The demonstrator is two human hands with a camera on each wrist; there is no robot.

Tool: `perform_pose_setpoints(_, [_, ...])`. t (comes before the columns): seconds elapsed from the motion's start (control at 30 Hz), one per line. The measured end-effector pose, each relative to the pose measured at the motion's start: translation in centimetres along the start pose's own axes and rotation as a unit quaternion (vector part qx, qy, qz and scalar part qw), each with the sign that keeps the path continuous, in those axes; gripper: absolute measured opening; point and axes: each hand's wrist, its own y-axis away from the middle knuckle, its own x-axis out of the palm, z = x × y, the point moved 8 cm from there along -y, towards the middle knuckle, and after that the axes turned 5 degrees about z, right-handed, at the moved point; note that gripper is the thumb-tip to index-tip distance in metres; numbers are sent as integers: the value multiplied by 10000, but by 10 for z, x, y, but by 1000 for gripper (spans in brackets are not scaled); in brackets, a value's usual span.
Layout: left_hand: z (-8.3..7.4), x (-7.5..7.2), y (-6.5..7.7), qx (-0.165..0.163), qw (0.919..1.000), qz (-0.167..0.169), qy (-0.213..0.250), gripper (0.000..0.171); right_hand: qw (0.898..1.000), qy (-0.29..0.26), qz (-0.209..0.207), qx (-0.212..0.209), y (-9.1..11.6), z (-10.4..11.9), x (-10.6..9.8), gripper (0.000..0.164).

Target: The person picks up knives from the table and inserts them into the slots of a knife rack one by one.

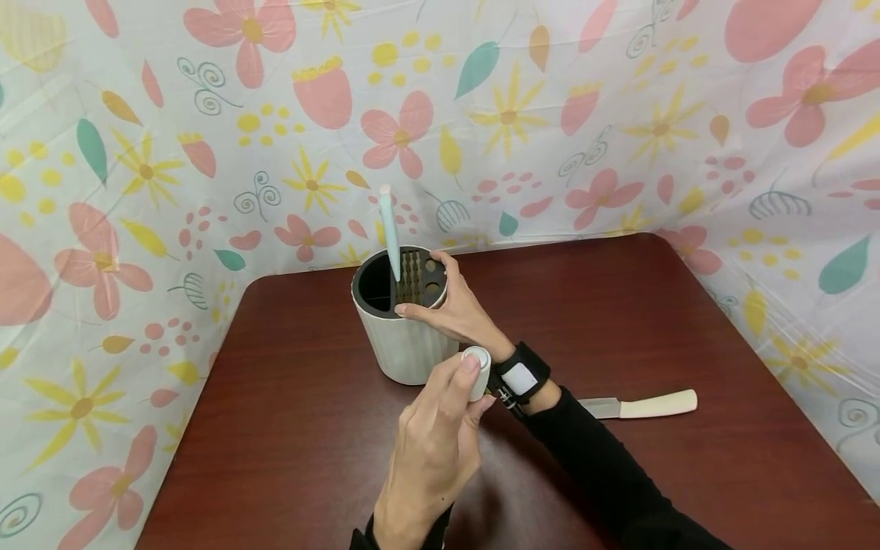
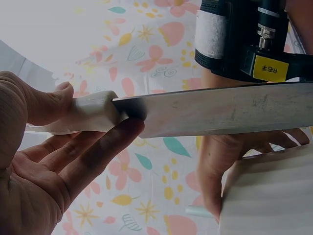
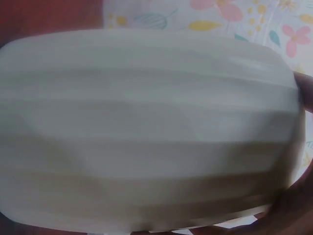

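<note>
My left hand (image 1: 429, 451) holds a kitchen knife by its white handle (image 1: 479, 370). In the left wrist view the broad blade (image 2: 220, 110) runs out to the right, with the index finger along its base. My right hand (image 1: 457, 302) grips the rim of a white ribbed knife holder (image 1: 409, 347), thumb at the near side and fingers at the far side. Its black top has an open compartment on the left, slots in the middle and round holes on the right. A pale blue handle (image 1: 389, 229) sticks up from the holder. The holder's wall (image 3: 146, 122) fills the right wrist view.
A second knife (image 1: 656, 405) with a cream handle lies on the dark red-brown table (image 1: 289, 443), right of my right forearm, which hides part of its blade. A flower-printed cloth (image 1: 509, 114) hangs behind the table and along its sides.
</note>
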Motion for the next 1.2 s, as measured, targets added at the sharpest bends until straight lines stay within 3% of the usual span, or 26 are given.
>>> perform_pose_setpoints(0.37, [2,-5,-1,74,9997,-173,-140,33,9989,-437,-28,186,-3,-6,0,104])
perform_pose_setpoints(0.57, [6,-10,-1,-41,9995,-199,-231,33,9976,-652,63,217,-5,-11,2,104])
perform_pose_setpoints(0.8, [9,-18,-2,-81,9983,-332,-473,35,9974,-660,92,258,-6,-14,3,105])
perform_pose_setpoints(1.2, [9,-31,-13,188,9959,-635,-611,48,9970,-650,173,380,-7,-18,4,105])
